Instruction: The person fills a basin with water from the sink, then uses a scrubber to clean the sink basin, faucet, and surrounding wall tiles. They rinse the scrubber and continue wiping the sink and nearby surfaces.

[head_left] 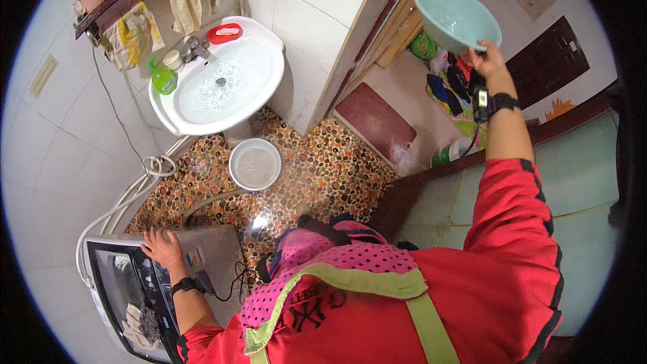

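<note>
Fingers of your right hand (489, 61) grip the pale-blue basin (453, 19) by its rim, past the end of the tiled wall (313, 44), while your left hand (164, 250), fingers spread, rests on the top edge of the washing machine (219, 246), probably for balance.

That person has on a bright red top (492, 276), its sleeves stopping short of the wrists, with a black stripe (544, 212) down the right sleeve and black lettering (310, 315) across the chest. Over it sits a pink apron (367, 260) with black polka dots, lime-green trim (364, 282) and matching straps (431, 329). Black wristbands (503, 102) circle both wrists, the right one carrying a small pale-screened device (482, 99) trailing a dark cable (473, 139)
</note>
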Available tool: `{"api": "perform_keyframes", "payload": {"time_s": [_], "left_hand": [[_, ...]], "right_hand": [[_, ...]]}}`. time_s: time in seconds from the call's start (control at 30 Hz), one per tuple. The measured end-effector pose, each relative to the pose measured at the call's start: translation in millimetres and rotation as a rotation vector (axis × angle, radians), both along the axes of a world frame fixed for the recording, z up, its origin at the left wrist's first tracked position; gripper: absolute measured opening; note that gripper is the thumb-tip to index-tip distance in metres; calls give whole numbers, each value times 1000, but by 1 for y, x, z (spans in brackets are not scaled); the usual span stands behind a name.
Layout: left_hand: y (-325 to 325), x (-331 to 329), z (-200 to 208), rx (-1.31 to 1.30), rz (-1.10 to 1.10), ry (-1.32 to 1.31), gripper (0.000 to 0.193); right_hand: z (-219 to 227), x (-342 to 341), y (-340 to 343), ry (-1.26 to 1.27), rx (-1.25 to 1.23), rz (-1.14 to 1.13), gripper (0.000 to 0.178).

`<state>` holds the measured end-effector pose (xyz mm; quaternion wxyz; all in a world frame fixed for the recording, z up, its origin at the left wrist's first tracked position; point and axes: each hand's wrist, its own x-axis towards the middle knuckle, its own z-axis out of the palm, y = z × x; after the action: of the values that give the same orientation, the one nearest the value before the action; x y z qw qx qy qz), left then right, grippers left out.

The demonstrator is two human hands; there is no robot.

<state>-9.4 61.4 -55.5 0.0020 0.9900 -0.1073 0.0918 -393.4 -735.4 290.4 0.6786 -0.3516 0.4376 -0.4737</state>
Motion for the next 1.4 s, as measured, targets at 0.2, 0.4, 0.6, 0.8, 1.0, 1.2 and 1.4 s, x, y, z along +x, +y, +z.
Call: {"api": "perform_keyframes", "payload": {"time_s": [0.2, 0.4, 0.6, 0.8, 1.0, 1.2, 1.4], "left_hand": [[1, 3, -4, -8, -37, -8, 28], [1, 5, -5, 49, -23, -32, 28], [1, 5, -4, 95, 19, 45, 28], [6, 4, -6, 139, 31, 58, 28], [4, 3, -2, 126, 78, 66, 26], [-2, -1, 1, 87, 91, 49, 25], [-6, -2, 3, 27, 109, 36, 25]], "right_hand": [[-159, -57, 77, -14, 235, -84, 38], [-299, -111, 172, 36, 497, -133, 44], [-408, -133, 248, 184, 591, -178, 47], [-469, -113, 301, 291, 850, 17, 48], [-463, 9, 278, 378, 839, 244, 55], [-349, 119, 174, 74, 900, 557, 65], [-257, 163, 129, -58, 579, 608, 65]]}}
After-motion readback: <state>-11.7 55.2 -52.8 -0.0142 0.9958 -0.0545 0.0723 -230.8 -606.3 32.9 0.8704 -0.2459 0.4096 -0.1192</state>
